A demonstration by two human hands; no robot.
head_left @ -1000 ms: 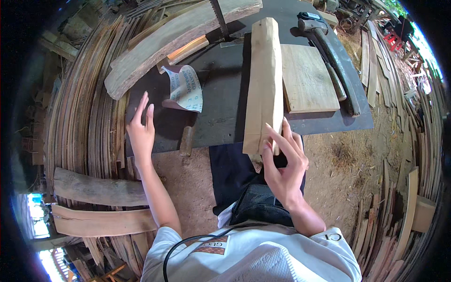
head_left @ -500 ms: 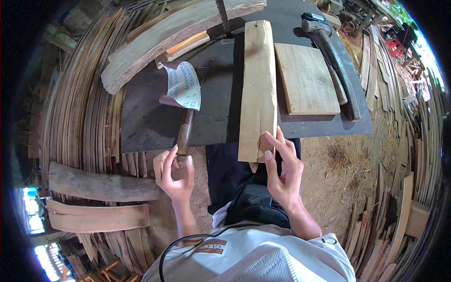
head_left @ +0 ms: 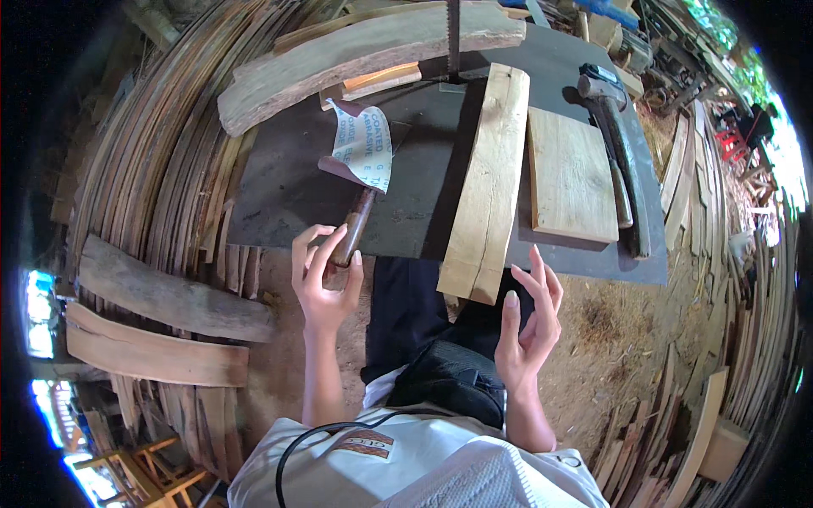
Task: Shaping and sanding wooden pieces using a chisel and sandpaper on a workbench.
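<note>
Wooden handle (head_left: 359,217) on dark tabletop (head_left: 279,203) — left hand (head_left: 325,284), right hand (head_left: 529,334) both open — dirt floor (head_left: 584,356) below

Centre left: upper end of the handle (head_left: 354,227) hidden behind the sandpaper (head_left: 366,146); tool type not determinable. Contact between left hand (head_left: 324,284) and handle cannot be confirmed. Centre: plank (head_left: 487,186) conceals part of the table's (head_left: 284,203) near edge. Top centre: saw blade (head_left: 454,42) cut off by frame edge. Bottom: shirt (head_left: 305,461) likewise cut off. Upper right: dark shape (head_left: 762,125) too small to identify.
</note>
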